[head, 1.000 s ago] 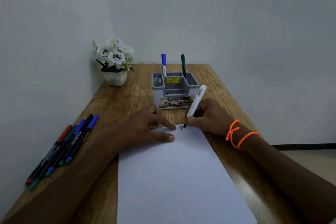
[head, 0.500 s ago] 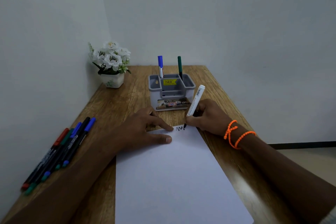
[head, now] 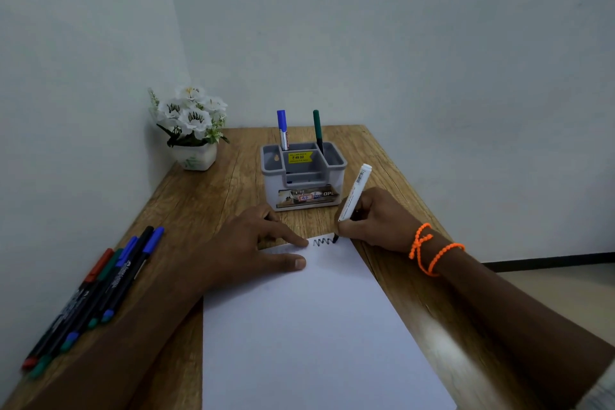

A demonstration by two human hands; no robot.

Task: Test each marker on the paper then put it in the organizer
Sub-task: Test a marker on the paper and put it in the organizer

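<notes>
Right hand (head: pixel 376 220) gripping white marker (head: pixel 354 191), tip on paper (head: pixel 316 326)

A white pot of white flowers (head: pixel 191 130) stands at the far left corner of the wooden tabletop (head: pixel 206 200), against the pale wall (head: pixel 432 43).

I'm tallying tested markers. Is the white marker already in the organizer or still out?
Out. The right hand grips the white marker, tip on the paper beside a zigzag, in front of the organizer.

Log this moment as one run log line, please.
step: testing marker | right hand: grips white marker, tip on paper | left hand: presses paper flat | mark: black zigzag | organizer: two markers
</notes>
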